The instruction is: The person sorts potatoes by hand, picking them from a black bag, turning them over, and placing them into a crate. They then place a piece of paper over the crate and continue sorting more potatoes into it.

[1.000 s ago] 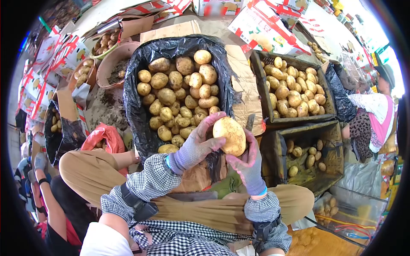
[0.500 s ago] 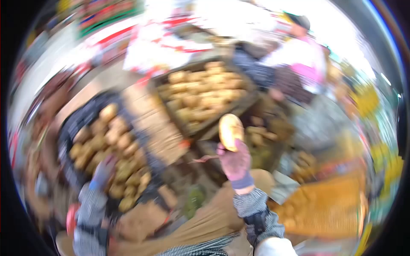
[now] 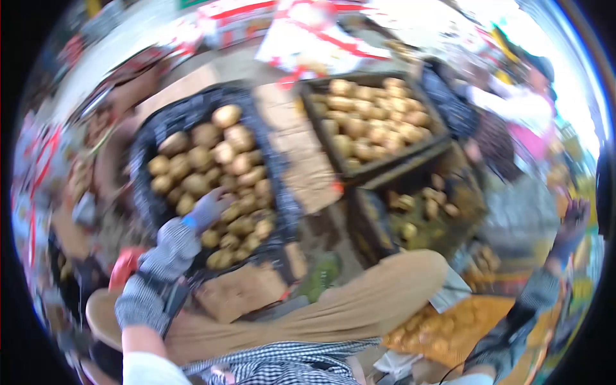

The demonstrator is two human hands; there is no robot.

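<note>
My left hand (image 3: 208,208), in a greyish-purple glove, reaches down onto potatoes (image 3: 240,138) heaped in a tub lined with black plastic (image 3: 146,183). Its fingers lie stretched over the pile, and their tips are partly hidden among the potatoes. Out at the far right, my right hand (image 3: 574,221) is raised in a purple glove, with the arm extended. Its fingers look apart and no potato shows in them, though the hand is blurred. Below that arm lies an orange mesh sack (image 3: 471,327) with potatoes inside.
A crate (image 3: 337,170) full of potatoes stands ahead, right of a cardboard strip (image 3: 298,154). Nearer is a dark crate (image 3: 471,221) holding several potatoes. Another person (image 3: 513,106) sits at upper right. My bent leg (image 3: 385,282) crosses the foreground.
My right hand has swung from the middle to the far right; the potato it held is no longer visible in it. My left hand stays at the tub. The view has turned left.
</note>
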